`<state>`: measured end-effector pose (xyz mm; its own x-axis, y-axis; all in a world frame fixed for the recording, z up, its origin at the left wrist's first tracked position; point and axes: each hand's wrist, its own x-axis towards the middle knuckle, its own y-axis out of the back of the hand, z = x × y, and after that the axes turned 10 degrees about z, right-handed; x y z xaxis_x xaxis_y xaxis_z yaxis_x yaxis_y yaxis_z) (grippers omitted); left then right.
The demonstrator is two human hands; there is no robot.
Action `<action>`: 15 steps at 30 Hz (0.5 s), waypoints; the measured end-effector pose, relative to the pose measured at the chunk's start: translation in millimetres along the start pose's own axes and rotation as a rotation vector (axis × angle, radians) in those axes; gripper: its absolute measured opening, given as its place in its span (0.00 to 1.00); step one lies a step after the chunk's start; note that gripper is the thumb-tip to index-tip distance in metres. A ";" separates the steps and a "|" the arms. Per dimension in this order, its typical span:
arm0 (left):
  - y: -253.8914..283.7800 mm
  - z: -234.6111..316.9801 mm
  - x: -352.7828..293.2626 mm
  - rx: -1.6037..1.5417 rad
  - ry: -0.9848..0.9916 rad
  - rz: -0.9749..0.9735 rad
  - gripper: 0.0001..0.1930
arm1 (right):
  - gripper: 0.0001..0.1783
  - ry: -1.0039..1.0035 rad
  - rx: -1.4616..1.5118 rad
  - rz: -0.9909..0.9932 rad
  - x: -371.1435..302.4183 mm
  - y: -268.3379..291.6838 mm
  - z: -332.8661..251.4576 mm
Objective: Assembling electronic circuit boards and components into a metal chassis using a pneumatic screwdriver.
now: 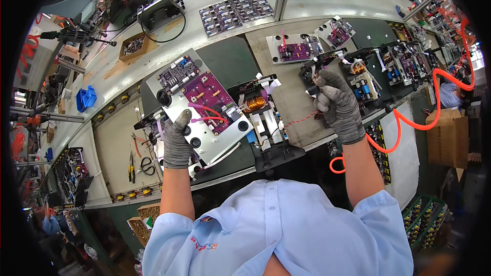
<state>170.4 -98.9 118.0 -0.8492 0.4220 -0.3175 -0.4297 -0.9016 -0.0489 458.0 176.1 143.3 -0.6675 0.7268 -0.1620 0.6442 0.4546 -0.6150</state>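
Observation:
My left hand point(178, 140), in a grey striped work glove, grips the near left edge of a white metal plate point(199, 145), thumb on top. The tilted plate carries a purple circuit board point(207, 97) with pink-red leads point(208, 114). My right hand point(337, 103), gloved alike, has its fingers pinched together beside a dark-framed assembly point(358, 69); whatever is in them is hidden. A thin red twisted wire point(302, 120) runs toward that hand from an open black housing point(268, 128) with a copper coil point(254, 104).
Pliers point(131, 167) and black scissors point(147, 166) lie left on the bench. A coiled orange air hose point(429, 125) hangs on the right. Beyond are a panel of small boards point(236, 11), a blue bin point(86, 98) and another purple board point(294, 49) on a plate.

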 end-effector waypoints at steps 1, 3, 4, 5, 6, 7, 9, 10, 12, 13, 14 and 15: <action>4.8 -6.0 1.4 0.027 -0.010 0.024 0.17 | 0.20 -0.025 -0.077 0.019 1.0 -5.3 3.4; 6.9 -8.6 -1.1 0.060 -0.020 0.053 0.18 | 0.21 -0.042 -0.270 0.016 3.8 -18.1 5.9; 0.7 -3.2 -8.5 -0.009 0.000 0.093 0.15 | 0.22 -0.052 -0.474 0.016 5.8 -21.0 7.2; -1.8 -0.2 -12.5 -0.080 0.019 0.133 0.14 | 0.22 -0.034 -0.552 -0.040 8.6 -17.7 8.6; 2.0 -0.8 -13.0 -0.082 0.018 0.136 0.14 | 0.22 -0.035 -0.553 -0.043 8.9 -19.3 7.0; 8.4 -1.9 -12.7 -0.015 0.040 0.095 0.16 | 0.22 -0.053 -0.662 -0.058 8.5 -22.8 3.6; 8.1 0.0 -14.2 0.043 0.055 0.059 0.18 | 0.21 -0.063 -0.778 -0.082 7.0 -34.7 -2.2; 0.7 3.2 -18.1 -0.010 0.060 0.089 0.18 | 0.20 -0.023 -0.770 -0.081 0.6 -44.1 -2.5; 1.6 -0.2 -15.3 -0.072 0.062 0.118 0.18 | 0.18 0.024 -0.768 -0.083 -6.3 -61.2 -10.2; 8.3 -11.2 -8.7 -0.105 0.090 0.107 0.17 | 0.19 0.028 -0.756 -0.109 -9.3 -69.5 -14.7; 15.4 -19.3 -4.2 -0.139 0.119 0.097 0.16 | 0.19 0.030 -0.745 -0.135 -11.2 -75.8 -16.6; 13.9 -15.0 -5.0 -0.114 0.146 0.081 0.16 | 0.19 0.038 -0.756 -0.133 -10.8 -76.6 -17.1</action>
<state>173.2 -114.9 104.7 -0.8224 0.3366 -0.4587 -0.3170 -0.9406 -0.1218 422.3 142.2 205.3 -0.7529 0.6522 -0.0887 0.6484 0.7581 0.0698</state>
